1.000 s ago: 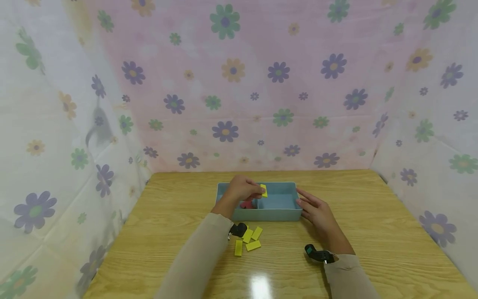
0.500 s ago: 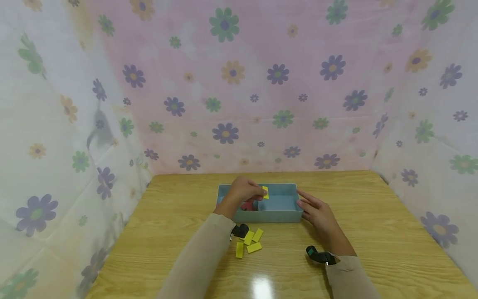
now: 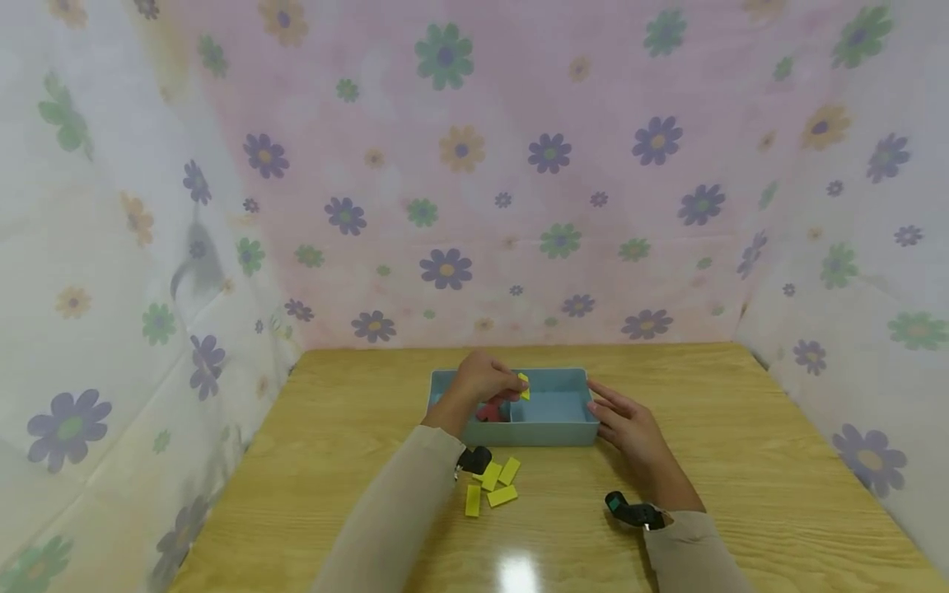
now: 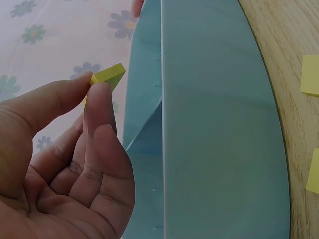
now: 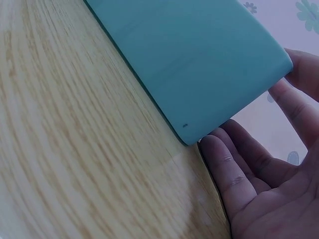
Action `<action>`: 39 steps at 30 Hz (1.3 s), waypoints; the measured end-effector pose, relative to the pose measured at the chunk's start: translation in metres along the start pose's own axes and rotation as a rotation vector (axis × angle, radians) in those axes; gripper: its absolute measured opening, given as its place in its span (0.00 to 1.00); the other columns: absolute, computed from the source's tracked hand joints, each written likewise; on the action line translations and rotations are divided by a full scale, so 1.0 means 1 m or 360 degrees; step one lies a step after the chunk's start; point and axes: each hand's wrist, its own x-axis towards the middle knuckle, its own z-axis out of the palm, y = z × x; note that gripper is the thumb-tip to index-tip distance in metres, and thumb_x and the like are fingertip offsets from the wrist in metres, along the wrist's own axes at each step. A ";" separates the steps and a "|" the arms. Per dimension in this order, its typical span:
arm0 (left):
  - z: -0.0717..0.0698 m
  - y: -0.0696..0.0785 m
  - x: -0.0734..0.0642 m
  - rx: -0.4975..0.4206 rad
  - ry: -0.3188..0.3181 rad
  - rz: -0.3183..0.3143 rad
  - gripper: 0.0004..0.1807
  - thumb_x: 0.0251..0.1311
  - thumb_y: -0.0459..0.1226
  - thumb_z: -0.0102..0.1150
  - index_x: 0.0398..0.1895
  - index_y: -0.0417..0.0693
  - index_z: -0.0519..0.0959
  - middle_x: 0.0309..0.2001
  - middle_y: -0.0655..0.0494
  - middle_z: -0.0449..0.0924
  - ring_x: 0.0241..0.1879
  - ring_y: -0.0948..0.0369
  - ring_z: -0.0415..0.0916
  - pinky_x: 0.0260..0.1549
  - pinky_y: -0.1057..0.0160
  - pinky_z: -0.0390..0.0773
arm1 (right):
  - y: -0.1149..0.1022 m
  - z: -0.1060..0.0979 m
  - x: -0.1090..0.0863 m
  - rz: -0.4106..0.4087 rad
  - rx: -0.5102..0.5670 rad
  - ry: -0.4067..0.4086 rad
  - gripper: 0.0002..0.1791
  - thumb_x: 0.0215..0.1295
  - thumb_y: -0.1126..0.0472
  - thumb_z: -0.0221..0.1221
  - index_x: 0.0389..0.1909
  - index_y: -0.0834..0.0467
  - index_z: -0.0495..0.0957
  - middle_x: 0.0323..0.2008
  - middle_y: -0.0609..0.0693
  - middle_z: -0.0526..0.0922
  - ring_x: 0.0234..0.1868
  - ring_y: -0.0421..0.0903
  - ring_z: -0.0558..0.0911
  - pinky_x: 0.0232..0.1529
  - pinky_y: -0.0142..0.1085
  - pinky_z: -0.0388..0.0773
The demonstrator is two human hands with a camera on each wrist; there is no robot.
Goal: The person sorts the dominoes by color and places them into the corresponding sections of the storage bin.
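Note:
My left hand [image 3: 485, 380] is raised over the blue divided box [image 3: 530, 435], near its divider. Thumb and fingertips pinch a thin yellow domino-like tile [image 4: 110, 74], held tilted above the box in the left wrist view. At the box's right end, my right hand [image 3: 633, 432] rests its fingers against the wall. The right wrist view shows these fingers [image 5: 224, 164] spread, fairly straight, touching the corner. Inside the left compartment lie red pieces [image 3: 492, 412], partly covered by the left hand. The right compartment shows a bare floor.
Several yellow tiles [image 3: 502, 496] lie loose on the wooden table [image 3: 356, 395] in front of the box, near the left wrist's camera [image 3: 474, 459]. A flowered cloth [image 3: 474, 206] hangs behind and on both sides.
The yellow tile has turned a little in the left fingers and now shows a narrower face. The right hand keeps its place at the box's end. The head view has shifted slightly.

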 end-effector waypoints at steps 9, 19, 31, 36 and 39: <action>0.001 -0.002 0.000 -0.0012 -0.0030 -0.0019 0.06 0.59 0.41 0.76 0.30 0.50 0.91 0.27 0.54 0.90 0.41 0.47 0.89 0.45 0.47 0.87 | 0.003 0.000 0.001 -0.0030 -0.0023 -0.0019 0.37 0.72 0.42 0.63 0.78 0.43 0.65 0.75 0.60 0.66 0.73 0.57 0.71 0.57 0.31 0.82; 0.003 -0.003 0.003 0.0049 -0.0015 -0.0010 0.07 0.58 0.43 0.77 0.31 0.50 0.92 0.27 0.55 0.90 0.40 0.49 0.89 0.45 0.48 0.88 | 0.003 -0.001 0.000 -0.0031 -0.0023 -0.0032 0.37 0.72 0.43 0.62 0.79 0.44 0.65 0.75 0.60 0.66 0.74 0.59 0.70 0.57 0.31 0.82; -0.001 -0.001 -0.001 -0.0024 -0.0045 -0.0018 0.06 0.60 0.42 0.75 0.34 0.51 0.92 0.29 0.55 0.90 0.43 0.48 0.89 0.48 0.47 0.87 | 0.003 -0.002 0.003 -0.0029 -0.0028 -0.0020 0.38 0.71 0.43 0.63 0.79 0.44 0.65 0.74 0.59 0.68 0.73 0.57 0.72 0.57 0.32 0.83; -0.003 -0.003 -0.002 -0.0062 -0.0059 -0.0001 0.05 0.60 0.41 0.75 0.34 0.51 0.92 0.30 0.55 0.90 0.44 0.48 0.89 0.47 0.49 0.87 | 0.003 -0.002 0.003 -0.0026 -0.0028 -0.0022 0.37 0.71 0.43 0.63 0.78 0.43 0.65 0.75 0.58 0.68 0.73 0.56 0.72 0.57 0.32 0.83; -0.005 -0.004 -0.003 -0.0078 -0.0061 0.0015 0.06 0.59 0.42 0.76 0.35 0.51 0.91 0.31 0.55 0.90 0.44 0.47 0.89 0.47 0.49 0.88 | 0.002 -0.001 0.002 -0.0021 -0.0023 -0.0020 0.37 0.71 0.43 0.63 0.78 0.43 0.65 0.74 0.58 0.68 0.72 0.56 0.73 0.57 0.32 0.83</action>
